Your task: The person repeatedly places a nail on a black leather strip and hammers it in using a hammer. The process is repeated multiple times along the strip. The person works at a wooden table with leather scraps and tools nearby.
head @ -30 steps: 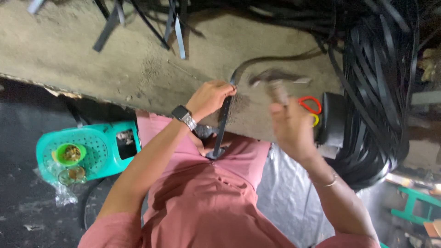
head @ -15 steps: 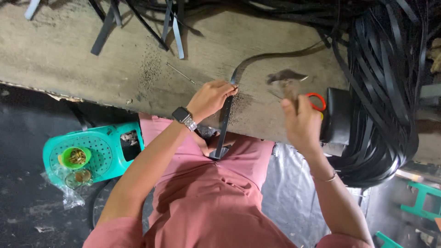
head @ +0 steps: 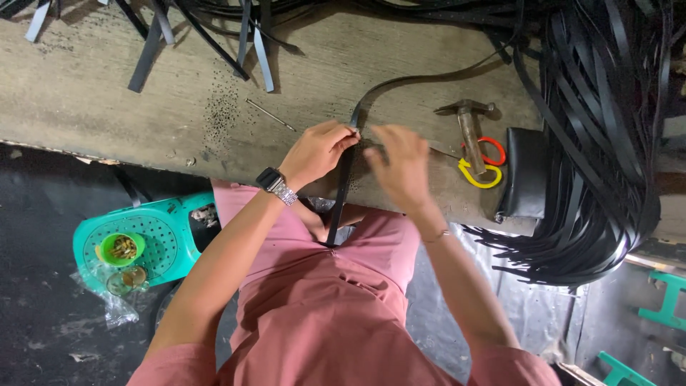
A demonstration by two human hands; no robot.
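Under my left grip [head: 318, 151], pinched shut on it: black strap [head: 341, 193], long axis running from worktop [head: 107, 100] edge back toward my lap. Right grip [head: 401, 166] just beside, fingers loosely spread, holding nothing I can tell. Hammer [head: 469, 136] farther right.

I saw a long, flat black strap [head: 341, 187] running from mid-frame, where it lay across the workbench's near edge, down over the lap, its far end curving toward upper right.

Matt black leather-like strap [head: 341, 193], rough worn wooden bench [head: 107, 100], hammer [head: 470, 132] with dull metal head
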